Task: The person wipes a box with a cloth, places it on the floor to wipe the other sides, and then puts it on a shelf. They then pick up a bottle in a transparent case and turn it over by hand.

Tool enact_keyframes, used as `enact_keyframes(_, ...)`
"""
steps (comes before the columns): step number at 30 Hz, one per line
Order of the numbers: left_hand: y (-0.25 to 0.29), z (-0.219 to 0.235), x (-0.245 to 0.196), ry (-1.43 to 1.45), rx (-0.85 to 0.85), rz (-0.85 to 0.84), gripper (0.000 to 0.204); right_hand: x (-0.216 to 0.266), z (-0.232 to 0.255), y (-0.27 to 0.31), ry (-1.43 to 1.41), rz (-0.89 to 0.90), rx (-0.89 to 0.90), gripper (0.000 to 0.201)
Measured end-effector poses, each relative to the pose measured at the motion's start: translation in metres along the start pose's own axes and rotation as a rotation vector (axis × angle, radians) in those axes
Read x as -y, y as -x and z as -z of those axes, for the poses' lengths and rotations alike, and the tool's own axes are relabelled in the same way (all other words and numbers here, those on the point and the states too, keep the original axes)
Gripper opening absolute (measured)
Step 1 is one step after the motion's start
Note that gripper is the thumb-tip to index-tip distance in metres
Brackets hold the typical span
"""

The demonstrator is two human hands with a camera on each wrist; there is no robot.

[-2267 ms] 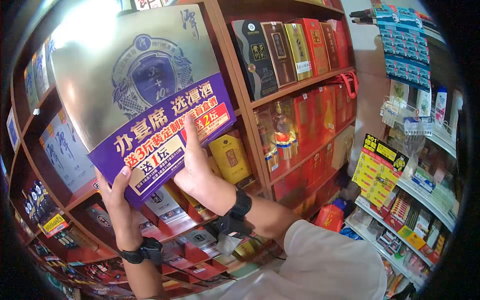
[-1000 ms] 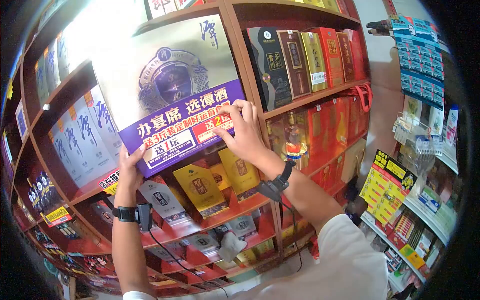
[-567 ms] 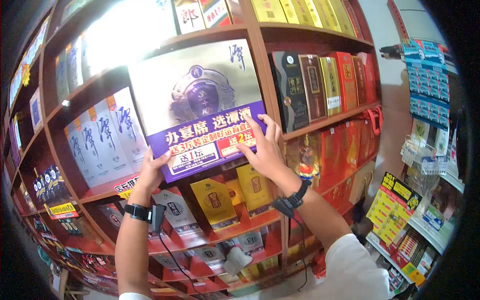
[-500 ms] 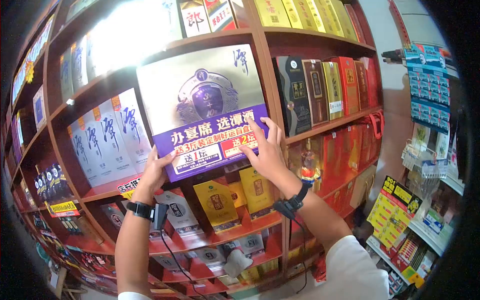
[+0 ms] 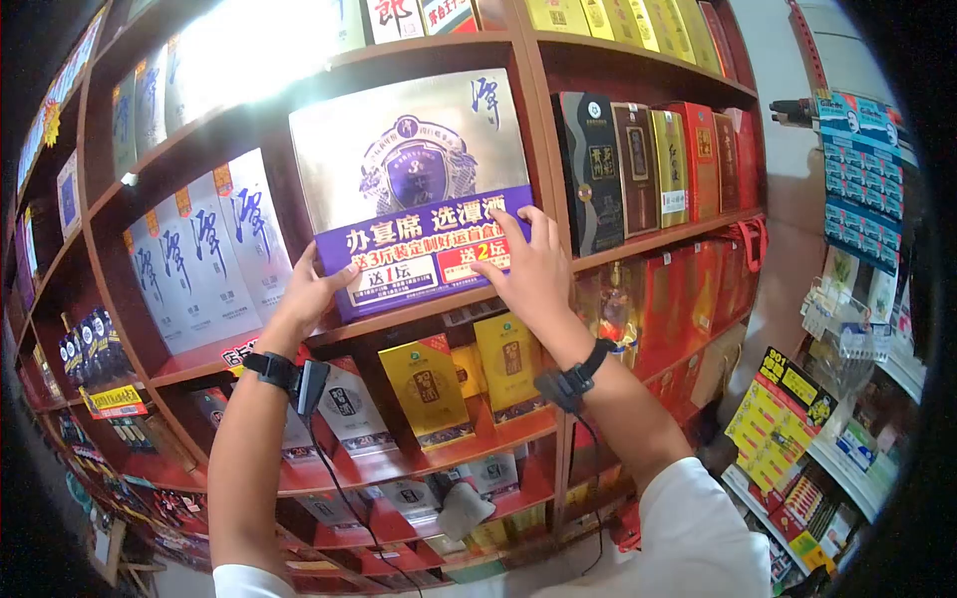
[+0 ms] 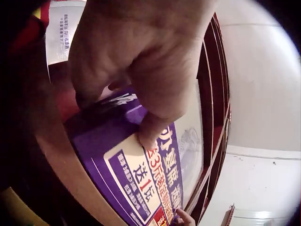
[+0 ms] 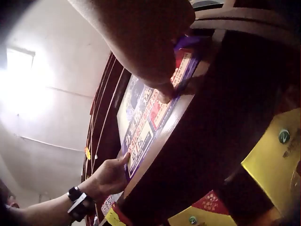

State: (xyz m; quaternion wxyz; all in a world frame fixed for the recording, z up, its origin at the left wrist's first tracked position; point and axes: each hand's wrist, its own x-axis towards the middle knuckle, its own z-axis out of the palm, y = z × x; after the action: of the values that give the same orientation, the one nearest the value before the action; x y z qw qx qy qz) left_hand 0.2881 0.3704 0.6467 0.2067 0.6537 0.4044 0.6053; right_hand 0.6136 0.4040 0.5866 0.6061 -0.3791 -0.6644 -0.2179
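Note:
A large liquor box (image 5: 404, 174), gold above with a purple printed band below, stands in a shelf compartment, its lower edge right at the shelf board. My left hand (image 5: 311, 291) holds its lower left corner, thumb on the front and fingers along the side. At the lower right, my right hand (image 5: 533, 274) grips the box, with the thumb and a fingertip on the purple band and other fingers at the right edge. The left wrist view shows the left thumb (image 6: 149, 129) flat on the printed band. In the right wrist view the right thumb (image 7: 164, 92) touches the front.
White boxes (image 5: 214, 254) fill the compartment to the left. Dark, brown and red boxes (image 5: 701, 149) stand right of the wooden upright (image 5: 538, 120). Yellow boxes (image 5: 427, 389) sit on the shelf below. Cables hang from both wrist cameras. A goods rack with a yellow poster (image 5: 778, 419) is at far right.
The box has moved from tilted in front of the shelves to upright in the compartment. My right hand has shifted from its lower edge to its right side.

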Motion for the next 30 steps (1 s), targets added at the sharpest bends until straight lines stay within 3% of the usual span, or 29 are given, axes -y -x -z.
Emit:
enact_keyframes(4, -0.006, -0.003, -0.006, -0.092, 0.070, 0.073, 0.059, -0.001, -0.012, -0.005, 0.072, 0.039, -0.019, 0.071)
enact_keyframes(8, -0.022, 0.004, -0.001, -0.141, 0.094, 0.117, 0.056, 0.006, -0.005, -0.016, 0.084, -0.023, 0.078, 0.076)
enact_keyframes(10, -0.021, 0.005, -0.013, -0.290, 0.125, 0.167, 0.055, 0.004, -0.008, -0.022, 0.096, -0.014, 0.094, 0.076)
enact_keyframes(13, -0.012, -0.007, -0.029, -0.378, 0.073, 0.188, 0.055, 0.000, -0.020, -0.024, 0.100, 0.020, 0.102, 0.080)
enact_keyframes(17, -0.031, -0.006, -0.004, -0.341, 0.048, 0.100, 0.050, -0.003, -0.035, -0.031, 0.115, 0.008, 0.149, 0.087)
enact_keyframes(19, -0.043, -0.005, 0.011, -0.491, -0.066, 0.043, 0.047, -0.008, -0.047, -0.036, 0.042, -0.016, 0.198, 0.089)
enact_keyframes(26, -0.054, 0.002, 0.022, -0.687, -0.040, 0.034, 0.045, -0.020, -0.073, -0.047, 0.189, 0.093, 0.235, 0.089)
enact_keyframes(28, -0.058, 0.007, 0.032, -0.586, -0.059, -0.020, 0.044, -0.021, -0.077, -0.051, 0.191, 0.088, 0.269, 0.089)
enact_keyframes(30, -0.059, 0.006, 0.032, -0.672, -0.072, -0.028, 0.044, -0.016, -0.073, -0.047, 0.144, 0.025, 0.260, 0.088)
